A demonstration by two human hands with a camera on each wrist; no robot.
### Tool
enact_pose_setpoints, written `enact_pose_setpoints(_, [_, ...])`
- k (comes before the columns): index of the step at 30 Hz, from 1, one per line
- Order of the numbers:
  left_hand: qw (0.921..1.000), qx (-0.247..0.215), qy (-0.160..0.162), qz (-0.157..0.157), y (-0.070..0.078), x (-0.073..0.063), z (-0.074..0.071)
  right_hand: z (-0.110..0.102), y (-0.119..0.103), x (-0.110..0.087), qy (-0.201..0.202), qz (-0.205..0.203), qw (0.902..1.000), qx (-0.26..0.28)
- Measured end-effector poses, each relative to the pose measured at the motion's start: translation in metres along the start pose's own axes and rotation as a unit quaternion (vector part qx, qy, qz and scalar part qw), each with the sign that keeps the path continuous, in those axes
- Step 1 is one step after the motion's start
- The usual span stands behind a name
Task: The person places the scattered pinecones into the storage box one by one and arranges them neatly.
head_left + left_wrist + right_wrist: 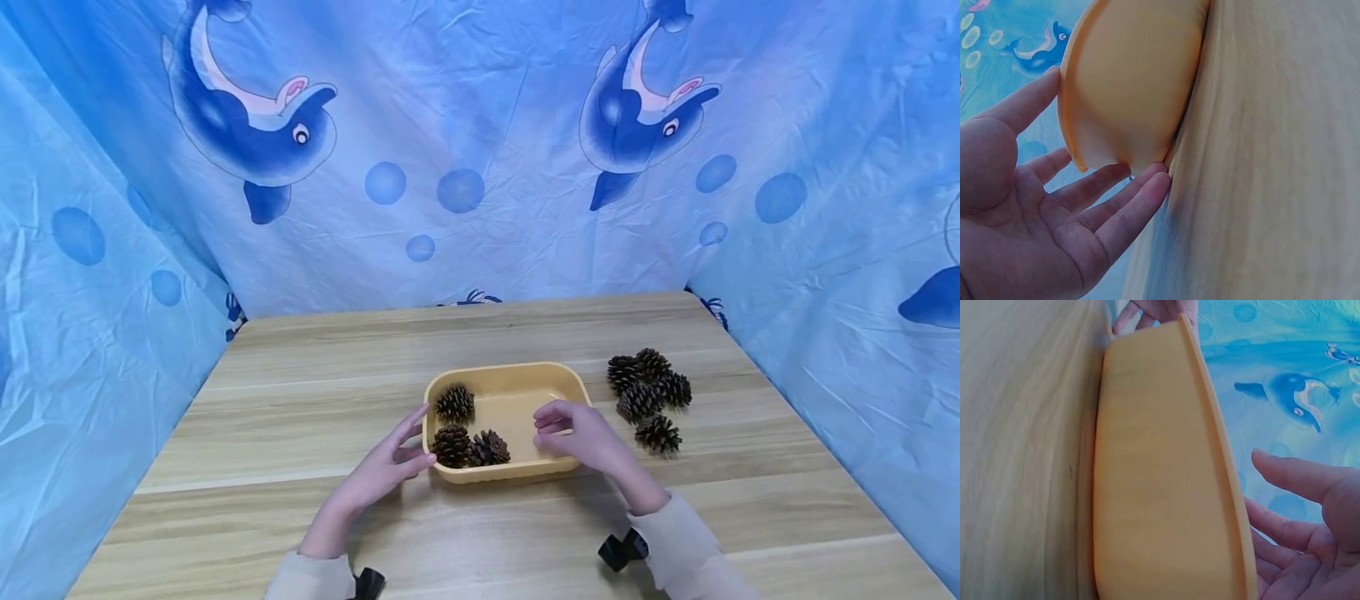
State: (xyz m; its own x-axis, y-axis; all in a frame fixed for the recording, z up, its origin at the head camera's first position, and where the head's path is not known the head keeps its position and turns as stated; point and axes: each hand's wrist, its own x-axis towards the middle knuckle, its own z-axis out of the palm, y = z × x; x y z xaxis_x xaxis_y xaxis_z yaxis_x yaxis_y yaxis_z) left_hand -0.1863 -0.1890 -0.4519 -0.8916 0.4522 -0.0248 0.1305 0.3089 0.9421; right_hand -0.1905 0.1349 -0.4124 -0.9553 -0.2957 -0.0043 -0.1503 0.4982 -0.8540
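Note:
A yellow plastic tray (504, 477) stands on the table with three pine cones inside. One pine cone (455, 403) lies at its back left; the other two, a left one (452, 446) and a right one (490, 448), sit along the front wall. My left hand (382, 471) touches the tray's left end with thumb and fingertips, fingers spread and fairly straight, as the left wrist view shows too. Over the tray's right part hovers my right hand (581, 433), its fingers loosely bent. Nothing shows between its thumb (1291, 475) and fingers in the right wrist view.
Several more pine cones (641, 402) lie in a cluster on the wooden table (315, 400), right of the tray. Blue cloth (480, 100) printed with dolphins hangs behind and at both sides. A dark wrist device (624, 550) sits under the right sleeve.

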Motion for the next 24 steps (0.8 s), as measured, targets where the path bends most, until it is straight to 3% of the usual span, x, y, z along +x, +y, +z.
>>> enact_pose_setpoints(13, [1.0, 0.0, -0.004, -0.004, 0.0, -0.001, -0.002, -0.025, -0.004, -0.009, 0.03, 0.007, 0.9995, 0.003])
enact_pose_setpoints(24, [1.0, 0.0, -0.003, -0.006, 0.003, 0.0, -0.001, -0.05, -0.001, -0.019, 0.086, -0.007, 0.9963, -0.003])
